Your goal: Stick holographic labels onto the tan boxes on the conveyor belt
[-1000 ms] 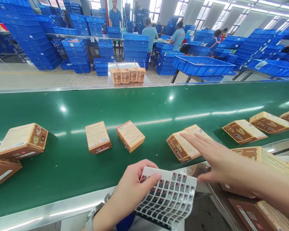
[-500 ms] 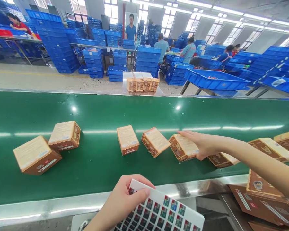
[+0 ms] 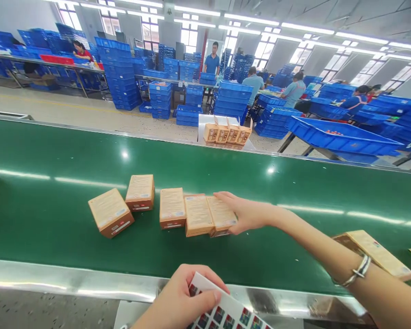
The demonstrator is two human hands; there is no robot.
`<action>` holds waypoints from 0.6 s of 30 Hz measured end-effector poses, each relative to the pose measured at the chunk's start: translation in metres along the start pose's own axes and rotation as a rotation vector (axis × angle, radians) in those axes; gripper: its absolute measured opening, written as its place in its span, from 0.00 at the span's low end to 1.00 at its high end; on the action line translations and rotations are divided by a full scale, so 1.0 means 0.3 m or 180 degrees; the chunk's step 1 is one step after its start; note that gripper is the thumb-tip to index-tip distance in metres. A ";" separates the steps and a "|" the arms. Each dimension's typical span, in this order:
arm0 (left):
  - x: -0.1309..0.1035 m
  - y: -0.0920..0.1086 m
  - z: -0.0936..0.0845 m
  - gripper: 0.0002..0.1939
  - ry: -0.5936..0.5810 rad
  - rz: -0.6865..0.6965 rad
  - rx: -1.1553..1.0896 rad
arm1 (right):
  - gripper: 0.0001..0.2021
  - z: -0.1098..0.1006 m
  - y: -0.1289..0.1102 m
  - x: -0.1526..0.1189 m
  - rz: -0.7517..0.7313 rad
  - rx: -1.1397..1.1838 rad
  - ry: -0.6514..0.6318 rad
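Observation:
My left hand (image 3: 188, 297) is closed on a sheet of stickers (image 3: 231, 313), white with rows of small dark, shiny squares; the sheet's lower part is cut off by the frame. Over the green belt, my right hand (image 3: 245, 212) grips the right end of a small brown and cream cardboard box (image 3: 221, 211), fingers at its far side and thumb at its near side. That box touches a second box (image 3: 198, 214) on its left, which meets a third box (image 3: 172, 203). Further left, two more boxes, one nearer (image 3: 110, 208) and one farther (image 3: 140, 187), stand close together.
The green conveyor belt (image 3: 71, 246) runs across the view behind a metal edge (image 3: 71, 276). Another box (image 3: 376, 251) lies partly behind my right forearm. Several open-flapped boxes (image 3: 222, 133) stand on a ledge beyond the belt. Blue crates (image 3: 342, 135) and several people are farther back.
My right hand has moved the box left and turned it; it and its neighbours now stand nearly in a row. My left hand keeps the sticker sheet. The view has shifted.

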State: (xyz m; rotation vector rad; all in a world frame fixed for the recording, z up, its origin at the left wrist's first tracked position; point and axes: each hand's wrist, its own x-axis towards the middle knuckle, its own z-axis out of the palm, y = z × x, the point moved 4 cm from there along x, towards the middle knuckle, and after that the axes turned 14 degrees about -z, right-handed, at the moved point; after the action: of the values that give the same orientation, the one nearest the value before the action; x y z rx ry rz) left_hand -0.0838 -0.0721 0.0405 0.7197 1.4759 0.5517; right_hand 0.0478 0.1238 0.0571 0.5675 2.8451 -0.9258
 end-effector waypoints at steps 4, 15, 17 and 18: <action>-0.002 -0.008 0.012 0.10 -0.0280 0.0016 0.0030 | 0.61 -0.006 -0.132 0.113 0.0077 -0.0341 -0.0077; 0.017 -0.087 -0.009 0.17 -0.0448 -0.0203 0.0132 | 0.55 -0.088 -0.240 0.143 -0.0340 -0.0318 0.0680; 0.012 -0.094 -0.019 0.15 -0.0362 -0.0234 0.0193 | 0.47 -0.158 -0.158 0.038 0.0034 0.0206 0.1135; 0.008 -0.094 -0.023 0.14 -0.0303 -0.0236 0.0244 | 0.41 -0.185 -0.105 -0.019 0.0359 0.0428 0.1271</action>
State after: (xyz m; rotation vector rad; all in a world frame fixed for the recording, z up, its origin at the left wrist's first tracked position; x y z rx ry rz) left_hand -0.0935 -0.0890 0.0187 0.7381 1.4351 0.4006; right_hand 0.0426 0.1308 0.1205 1.0224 3.0611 -1.0975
